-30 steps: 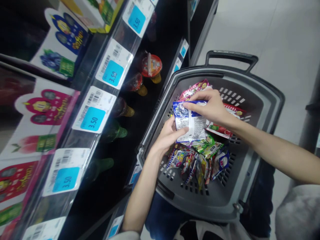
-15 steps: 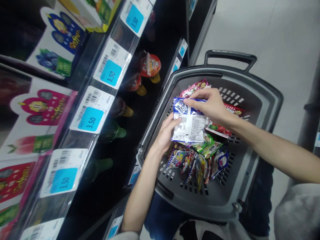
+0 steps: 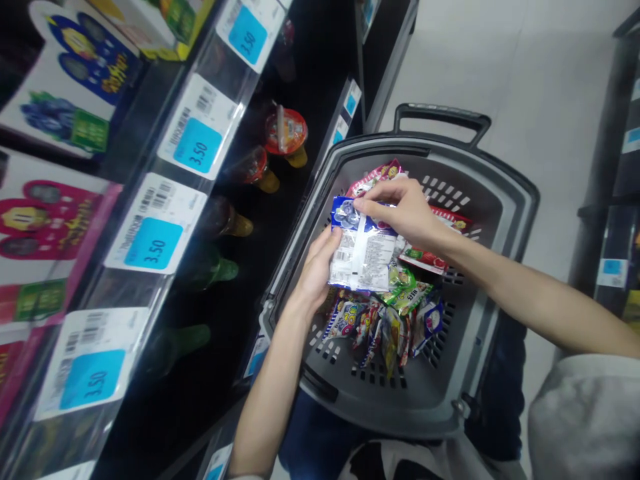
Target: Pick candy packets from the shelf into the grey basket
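Observation:
Between my two hands, above a grey shopping basket (image 3: 480, 320), is a blue and white candy packet (image 3: 375, 253), its printed back with a pale seam facing up. My left hand (image 3: 316, 263) grips its left edge, the thumb lying on top. At the upper edge, my right hand (image 3: 405, 210) pinches the packet between thumb and fingers. Below it in the basket lie several small snack packets (image 3: 385, 330), with a green packet (image 3: 413, 293) nearest. A pink packet (image 3: 373, 177) and a red packet (image 3: 425, 258) rest farther back, partly hidden by my right hand and arm.
On the left runs a store shelf with price tags (image 3: 197, 143) and fruit-printed boxes (image 3: 55, 87). Jelly cups (image 3: 286, 130) stand on the dark shelf below. The basket's black handle (image 3: 443, 117) lies toward the pale floor (image 3: 530, 80); another shelf (image 3: 613, 253) is at right.
The view has shifted, so basket, hands and shelf appear farther left, and more of the right-hand shelf shows. Both hands keep hold of the candy packet, with little change in grip.

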A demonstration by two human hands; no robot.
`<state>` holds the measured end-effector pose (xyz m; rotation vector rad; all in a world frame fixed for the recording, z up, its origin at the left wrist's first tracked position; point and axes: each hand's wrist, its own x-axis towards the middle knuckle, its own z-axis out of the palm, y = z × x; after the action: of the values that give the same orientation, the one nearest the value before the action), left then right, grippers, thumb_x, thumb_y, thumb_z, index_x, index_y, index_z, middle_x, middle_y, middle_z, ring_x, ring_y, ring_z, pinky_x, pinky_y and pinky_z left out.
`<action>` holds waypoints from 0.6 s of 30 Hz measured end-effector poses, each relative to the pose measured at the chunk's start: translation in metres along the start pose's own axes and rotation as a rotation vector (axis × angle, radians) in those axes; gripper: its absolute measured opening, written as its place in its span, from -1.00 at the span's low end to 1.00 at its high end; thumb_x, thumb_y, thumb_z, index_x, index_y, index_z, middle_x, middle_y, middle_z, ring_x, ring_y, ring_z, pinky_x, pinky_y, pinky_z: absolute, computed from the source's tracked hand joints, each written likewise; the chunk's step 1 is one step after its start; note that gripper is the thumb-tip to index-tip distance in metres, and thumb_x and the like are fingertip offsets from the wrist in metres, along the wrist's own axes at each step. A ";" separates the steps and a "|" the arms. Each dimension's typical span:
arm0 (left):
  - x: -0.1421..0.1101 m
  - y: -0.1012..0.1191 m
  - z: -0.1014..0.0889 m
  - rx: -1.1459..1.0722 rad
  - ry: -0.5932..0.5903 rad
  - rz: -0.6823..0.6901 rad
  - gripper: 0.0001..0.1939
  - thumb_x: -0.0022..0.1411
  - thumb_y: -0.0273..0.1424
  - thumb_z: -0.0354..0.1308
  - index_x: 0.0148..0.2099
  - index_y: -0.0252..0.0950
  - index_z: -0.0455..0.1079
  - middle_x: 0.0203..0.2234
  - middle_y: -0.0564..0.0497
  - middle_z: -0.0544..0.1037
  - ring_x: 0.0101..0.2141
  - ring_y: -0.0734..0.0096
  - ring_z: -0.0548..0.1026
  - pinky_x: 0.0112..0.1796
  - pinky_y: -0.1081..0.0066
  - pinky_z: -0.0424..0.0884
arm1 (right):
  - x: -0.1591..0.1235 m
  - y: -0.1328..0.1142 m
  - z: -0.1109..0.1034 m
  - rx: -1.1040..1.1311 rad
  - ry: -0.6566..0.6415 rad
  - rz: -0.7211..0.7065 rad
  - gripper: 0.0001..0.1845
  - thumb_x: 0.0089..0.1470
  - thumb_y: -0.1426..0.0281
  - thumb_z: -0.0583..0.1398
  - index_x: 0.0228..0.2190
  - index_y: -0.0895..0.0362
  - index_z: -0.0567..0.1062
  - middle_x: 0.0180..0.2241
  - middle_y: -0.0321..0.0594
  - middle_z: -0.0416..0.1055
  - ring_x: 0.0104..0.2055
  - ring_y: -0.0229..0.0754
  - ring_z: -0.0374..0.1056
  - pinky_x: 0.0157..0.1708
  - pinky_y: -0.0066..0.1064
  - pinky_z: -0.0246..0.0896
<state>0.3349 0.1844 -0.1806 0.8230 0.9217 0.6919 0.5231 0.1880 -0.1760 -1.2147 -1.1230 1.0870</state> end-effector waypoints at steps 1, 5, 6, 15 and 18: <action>0.000 0.000 0.000 -0.008 0.009 0.003 -0.58 0.25 -0.10 0.34 0.04 -0.26 0.57 -0.10 -0.06 0.67 0.01 0.15 0.60 0.05 0.29 0.47 | 0.000 0.000 0.000 0.012 -0.009 -0.001 -0.53 -0.13 0.00 0.49 -0.52 0.15 0.60 -0.48 -0.25 0.50 -0.46 -0.32 0.32 -0.43 -0.44 0.26; 0.004 -0.004 -0.002 -0.060 0.034 -0.012 -0.52 0.23 -0.05 0.33 0.04 -0.27 0.57 -0.13 -0.08 0.68 0.00 0.14 0.61 0.05 0.28 0.48 | 0.000 0.004 0.000 0.054 -0.021 0.004 -0.53 -0.12 0.00 0.49 -0.50 0.15 0.60 -0.46 -0.24 0.51 -0.43 -0.32 0.32 -0.41 -0.44 0.24; 0.004 -0.005 -0.003 -0.072 0.040 -0.023 -0.51 0.24 -0.03 0.31 0.04 -0.28 0.57 -0.14 -0.08 0.68 -0.01 0.14 0.61 0.05 0.27 0.48 | 0.000 0.004 0.000 0.060 -0.022 0.005 -0.53 -0.13 0.00 0.49 -0.50 0.15 0.60 -0.46 -0.24 0.50 -0.43 -0.32 0.32 -0.41 -0.44 0.22; 0.003 -0.003 -0.003 -0.010 0.048 0.052 -0.66 0.28 -0.13 0.31 -0.05 -0.25 0.57 -0.11 -0.04 0.66 0.01 0.20 0.59 0.02 0.34 0.48 | 0.000 -0.005 -0.001 0.451 -0.198 0.256 -0.59 0.08 0.03 0.24 -0.34 0.12 0.62 -0.24 -0.17 0.59 -0.15 -0.10 0.49 -0.09 -0.26 0.41; 0.002 -0.003 -0.002 0.006 0.045 0.047 -0.68 0.28 -0.13 0.32 -0.06 -0.25 0.57 -0.10 -0.03 0.66 0.01 0.20 0.59 0.02 0.34 0.48 | 0.000 -0.004 -0.004 0.501 -0.215 0.261 -0.76 -0.08 0.31 0.19 -0.37 0.13 0.59 -0.10 -0.18 0.59 -0.02 -0.04 0.49 0.06 -0.16 0.40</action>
<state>0.3345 0.1853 -0.1842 0.8399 0.9478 0.7510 0.5268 0.1870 -0.1721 -0.8709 -0.7873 1.6155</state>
